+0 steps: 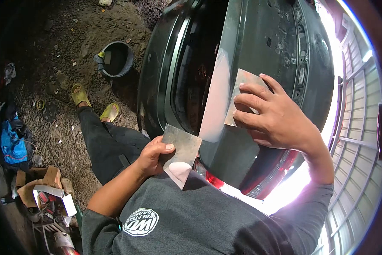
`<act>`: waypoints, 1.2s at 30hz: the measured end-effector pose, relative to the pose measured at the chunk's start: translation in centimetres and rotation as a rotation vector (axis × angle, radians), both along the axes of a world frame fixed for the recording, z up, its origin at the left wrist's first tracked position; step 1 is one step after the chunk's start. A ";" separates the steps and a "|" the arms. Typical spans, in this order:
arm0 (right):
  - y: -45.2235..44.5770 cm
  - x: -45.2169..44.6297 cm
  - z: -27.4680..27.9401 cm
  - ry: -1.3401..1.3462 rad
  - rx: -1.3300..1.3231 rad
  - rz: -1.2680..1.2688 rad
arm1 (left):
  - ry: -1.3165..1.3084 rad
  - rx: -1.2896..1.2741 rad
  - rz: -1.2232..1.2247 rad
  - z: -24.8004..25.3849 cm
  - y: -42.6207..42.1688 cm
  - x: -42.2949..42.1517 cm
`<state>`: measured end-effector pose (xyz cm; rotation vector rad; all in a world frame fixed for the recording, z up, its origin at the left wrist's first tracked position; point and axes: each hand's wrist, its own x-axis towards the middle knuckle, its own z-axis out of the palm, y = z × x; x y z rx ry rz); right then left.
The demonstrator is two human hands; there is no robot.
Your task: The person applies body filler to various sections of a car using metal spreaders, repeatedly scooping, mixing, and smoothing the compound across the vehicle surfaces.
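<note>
My left hand (152, 156) is closed on a flat grey metal plate (181, 143), its thumb lying on top. A dollop of pale pink body filler (180, 171) sits on the plate's lower corner. My right hand (276, 112) grips a thin, flat filler spreader (243, 87), fingers spread over its face. The spreader is at the dark green car's trunk lid (263, 25), just right of a long smooth band of pink filler (216, 97) along the lid's edge. Whether the spreader's edge touches the panel I cannot tell.
A bucket (130, 63) with a cloth on its rim stands on the gravel beside the car. Cardboard boxes (53, 176) and a blue bag (13, 142) lie at the left. A tail light (280, 172) is below my right hand. A corrugated wall (356, 106) rises at right.
</note>
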<state>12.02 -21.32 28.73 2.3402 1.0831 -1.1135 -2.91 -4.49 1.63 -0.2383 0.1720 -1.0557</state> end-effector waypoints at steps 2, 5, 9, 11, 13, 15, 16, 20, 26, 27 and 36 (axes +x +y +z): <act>0.4 0.6 0.2 0.000 0.016 -0.003 | 0.016 -0.015 -0.002 -0.1 -0.1 0.0; 0.2 2.1 -0.7 -0.010 0.053 -0.001 | 0.035 -0.025 -0.008 -0.4 -0.3 -0.1; -0.4 4.0 -2.0 -0.005 0.087 0.030 | 0.060 -0.018 -0.022 -0.4 -0.3 -0.3; -0.7 5.0 -2.1 0.000 0.088 0.045 | 0.077 -0.024 -0.028 -0.4 -0.4 0.0; -0.9 5.6 -2.4 -0.002 0.101 0.053 | 0.107 -0.033 -0.040 0.1 -0.2 0.5; -1.1 6.1 -2.7 -0.011 0.123 0.056 | 0.103 -0.026 -0.044 0.1 -0.2 0.5; -1.1 6.4 -2.8 -0.004 0.115 0.063 | 0.101 -0.022 -0.046 0.1 -0.3 0.6; -0.9 7.4 -3.0 0.018 0.099 0.080 | 0.095 -0.035 -0.045 0.2 -0.2 0.7; -0.8 7.9 -3.6 0.013 0.099 0.101 | 0.049 -0.007 -0.029 -0.2 -0.3 0.4; -0.9 7.9 -3.7 0.011 0.099 0.105 | 0.049 -0.007 -0.028 -0.2 -0.3 0.4; -0.5 5.8 -0.4 -0.010 -0.039 0.079 | 0.053 -0.061 -0.026 -0.4 -0.4 0.1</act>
